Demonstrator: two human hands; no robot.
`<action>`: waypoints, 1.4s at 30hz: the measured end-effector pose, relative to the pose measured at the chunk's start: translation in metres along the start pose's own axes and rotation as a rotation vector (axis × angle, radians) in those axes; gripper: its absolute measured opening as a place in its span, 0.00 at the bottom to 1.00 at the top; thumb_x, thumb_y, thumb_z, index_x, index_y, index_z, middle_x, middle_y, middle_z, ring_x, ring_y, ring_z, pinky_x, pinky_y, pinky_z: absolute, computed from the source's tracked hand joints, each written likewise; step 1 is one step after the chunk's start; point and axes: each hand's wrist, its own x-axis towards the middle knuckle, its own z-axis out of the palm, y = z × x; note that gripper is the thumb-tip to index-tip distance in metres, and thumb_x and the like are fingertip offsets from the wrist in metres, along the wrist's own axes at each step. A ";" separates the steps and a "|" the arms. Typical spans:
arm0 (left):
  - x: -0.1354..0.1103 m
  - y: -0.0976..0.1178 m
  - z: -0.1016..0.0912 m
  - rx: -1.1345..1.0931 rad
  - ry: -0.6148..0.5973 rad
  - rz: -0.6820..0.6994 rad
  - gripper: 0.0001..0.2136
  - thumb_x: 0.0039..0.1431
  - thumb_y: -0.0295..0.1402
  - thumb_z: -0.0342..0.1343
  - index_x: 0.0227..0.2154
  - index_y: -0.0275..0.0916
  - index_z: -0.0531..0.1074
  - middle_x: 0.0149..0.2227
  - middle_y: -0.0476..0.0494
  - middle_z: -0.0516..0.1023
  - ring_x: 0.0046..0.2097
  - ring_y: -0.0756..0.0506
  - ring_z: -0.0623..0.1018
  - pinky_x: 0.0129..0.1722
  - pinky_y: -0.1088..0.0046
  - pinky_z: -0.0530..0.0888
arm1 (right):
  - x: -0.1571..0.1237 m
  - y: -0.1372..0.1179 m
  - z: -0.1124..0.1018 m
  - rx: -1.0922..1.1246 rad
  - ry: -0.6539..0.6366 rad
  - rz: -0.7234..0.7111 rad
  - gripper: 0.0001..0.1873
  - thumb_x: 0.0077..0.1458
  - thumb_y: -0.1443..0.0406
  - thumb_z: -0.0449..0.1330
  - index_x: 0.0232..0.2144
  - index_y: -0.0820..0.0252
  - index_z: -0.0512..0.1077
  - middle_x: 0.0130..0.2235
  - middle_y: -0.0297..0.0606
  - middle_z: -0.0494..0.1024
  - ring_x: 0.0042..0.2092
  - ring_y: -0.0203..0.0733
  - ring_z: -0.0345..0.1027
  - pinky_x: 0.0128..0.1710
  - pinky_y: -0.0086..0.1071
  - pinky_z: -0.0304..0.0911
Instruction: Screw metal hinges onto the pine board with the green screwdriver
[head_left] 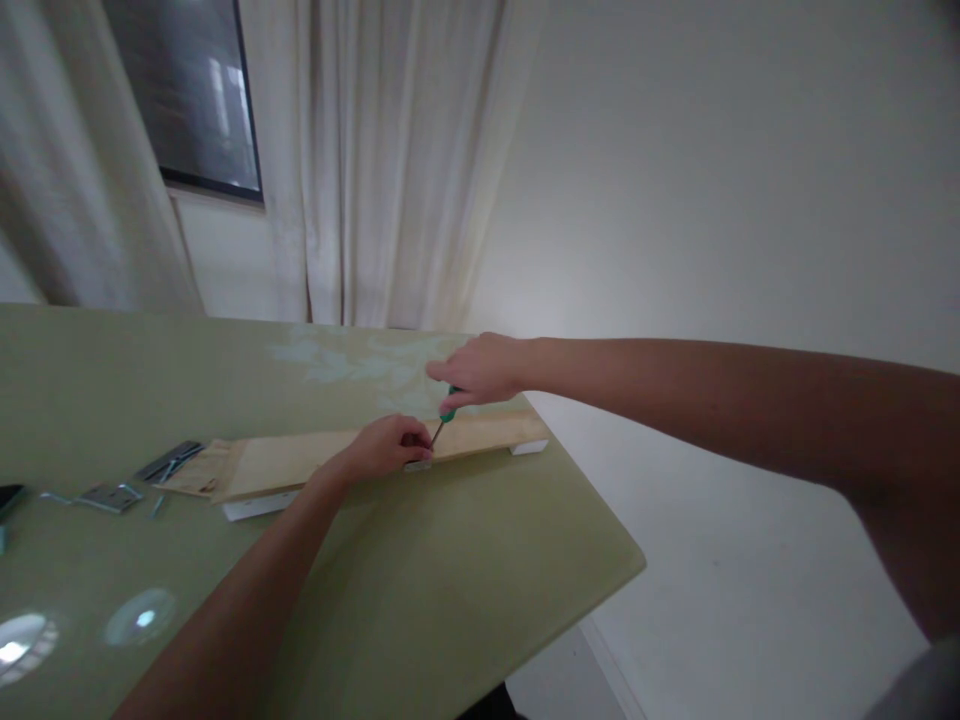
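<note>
A long pale wooden board [289, 462] lies on the table, raised on white blocks [259, 505]. My right hand [487, 368] is closed around the green handle of a screwdriver [448, 412]. The screwdriver is tilted, its shaft running down to the board's near edge. Around its tip my left hand [386, 446] is curled, thumb and fingers pinched together; whatever they hold is hidden. Just below those fingers a small light-coloured piece [418, 465] shows at the board's edge.
Left of the board lie a dark metal plate [169, 460], a hinge-like plate with holes [110, 497] and several screws [157, 506]. The green table [480, 570] ends at a corner on the right. Beyond stand a wall [712, 220] and curtains [382, 160].
</note>
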 end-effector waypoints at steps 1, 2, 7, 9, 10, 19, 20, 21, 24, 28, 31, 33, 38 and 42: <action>0.000 0.000 0.000 -0.005 -0.001 0.005 0.11 0.56 0.42 0.60 0.32 0.40 0.80 0.29 0.46 0.80 0.34 0.44 0.75 0.33 0.70 0.64 | -0.004 0.004 -0.001 -0.068 0.037 -0.134 0.20 0.74 0.54 0.54 0.59 0.57 0.74 0.51 0.50 0.83 0.47 0.52 0.78 0.38 0.38 0.60; 0.000 0.000 0.000 -0.010 -0.003 0.009 0.11 0.57 0.42 0.60 0.31 0.40 0.80 0.29 0.46 0.80 0.34 0.45 0.75 0.34 0.70 0.64 | -0.007 0.006 -0.001 -0.139 0.063 -0.282 0.17 0.74 0.58 0.54 0.60 0.53 0.73 0.52 0.48 0.82 0.49 0.51 0.77 0.40 0.38 0.60; -0.001 0.000 -0.001 -0.035 -0.032 0.016 0.11 0.56 0.41 0.60 0.33 0.39 0.80 0.29 0.47 0.78 0.33 0.45 0.74 0.34 0.71 0.64 | -0.003 -0.007 -0.003 -0.029 0.015 -0.059 0.22 0.75 0.52 0.51 0.55 0.57 0.76 0.46 0.49 0.84 0.45 0.50 0.78 0.37 0.37 0.60; -0.001 0.000 -0.001 -0.030 -0.038 0.012 0.11 0.56 0.41 0.59 0.34 0.39 0.80 0.29 0.47 0.77 0.33 0.46 0.73 0.34 0.71 0.64 | 0.005 -0.017 -0.006 0.102 -0.049 0.185 0.29 0.74 0.46 0.49 0.50 0.62 0.79 0.42 0.52 0.84 0.42 0.52 0.79 0.34 0.36 0.60; -0.001 0.000 -0.002 -0.025 -0.039 0.009 0.11 0.56 0.41 0.59 0.33 0.39 0.80 0.28 0.47 0.77 0.33 0.46 0.73 0.34 0.71 0.64 | 0.008 -0.020 -0.008 0.131 -0.072 0.238 0.31 0.74 0.45 0.48 0.48 0.64 0.79 0.41 0.53 0.84 0.41 0.52 0.80 0.33 0.36 0.60; -0.001 0.004 -0.006 0.002 -0.049 0.074 0.09 0.60 0.36 0.56 0.32 0.39 0.79 0.33 0.44 0.81 0.38 0.43 0.76 0.39 0.70 0.68 | -0.003 -0.007 -0.017 -0.253 -0.004 -0.322 0.13 0.71 0.64 0.60 0.56 0.52 0.74 0.50 0.43 0.83 0.50 0.51 0.78 0.42 0.39 0.61; -0.001 0.003 -0.006 0.014 -0.046 0.082 0.09 0.60 0.35 0.55 0.32 0.39 0.79 0.33 0.44 0.81 0.39 0.43 0.76 0.40 0.71 0.68 | -0.003 -0.009 -0.016 -0.237 -0.015 -0.276 0.11 0.71 0.64 0.59 0.54 0.53 0.75 0.48 0.44 0.83 0.49 0.51 0.78 0.42 0.39 0.61; -0.001 0.003 -0.006 0.022 -0.043 0.088 0.09 0.60 0.34 0.54 0.31 0.39 0.79 0.34 0.43 0.81 0.39 0.43 0.76 0.40 0.71 0.68 | -0.001 -0.012 -0.015 -0.196 -0.036 -0.195 0.11 0.72 0.62 0.59 0.52 0.56 0.77 0.46 0.46 0.84 0.48 0.51 0.79 0.41 0.39 0.62; 0.000 0.001 -0.005 0.016 -0.039 0.096 0.09 0.60 0.34 0.54 0.32 0.39 0.79 0.35 0.43 0.81 0.39 0.43 0.76 0.41 0.70 0.69 | 0.004 -0.021 -0.013 -0.055 -0.117 0.038 0.22 0.72 0.52 0.56 0.47 0.63 0.80 0.41 0.51 0.85 0.43 0.53 0.80 0.37 0.38 0.63; 0.001 0.000 -0.004 0.006 -0.049 0.081 0.09 0.59 0.35 0.54 0.32 0.39 0.79 0.34 0.43 0.81 0.38 0.43 0.75 0.40 0.70 0.68 | 0.005 -0.022 -0.015 0.000 -0.147 0.091 0.26 0.72 0.48 0.55 0.47 0.63 0.80 0.40 0.50 0.86 0.41 0.51 0.80 0.35 0.37 0.62; 0.001 0.001 -0.005 -0.007 -0.046 0.081 0.09 0.58 0.36 0.55 0.31 0.39 0.78 0.33 0.44 0.80 0.37 0.44 0.75 0.39 0.71 0.68 | -0.001 -0.016 -0.020 -0.131 -0.060 -0.123 0.20 0.70 0.52 0.60 0.55 0.57 0.76 0.46 0.46 0.85 0.45 0.51 0.80 0.37 0.37 0.61; 0.001 0.001 -0.005 -0.013 -0.050 0.093 0.09 0.58 0.36 0.54 0.30 0.39 0.77 0.33 0.44 0.80 0.37 0.44 0.75 0.39 0.70 0.68 | -0.003 -0.013 -0.022 -0.286 -0.007 -0.333 0.16 0.71 0.57 0.61 0.56 0.54 0.75 0.47 0.45 0.84 0.46 0.51 0.79 0.37 0.37 0.60; 0.001 -0.001 -0.003 -0.020 -0.048 0.090 0.09 0.57 0.35 0.54 0.30 0.39 0.77 0.31 0.45 0.78 0.36 0.44 0.74 0.37 0.71 0.66 | 0.001 -0.017 -0.021 -0.185 -0.028 -0.155 0.19 0.72 0.51 0.58 0.51 0.56 0.79 0.42 0.46 0.85 0.44 0.53 0.80 0.38 0.38 0.61; 0.002 -0.003 -0.003 -0.010 -0.048 0.084 0.08 0.56 0.35 0.54 0.31 0.39 0.77 0.32 0.45 0.79 0.37 0.44 0.74 0.38 0.71 0.67 | 0.011 -0.021 -0.021 0.113 -0.126 0.094 0.21 0.65 0.49 0.64 0.46 0.58 0.83 0.42 0.47 0.86 0.44 0.51 0.80 0.40 0.37 0.63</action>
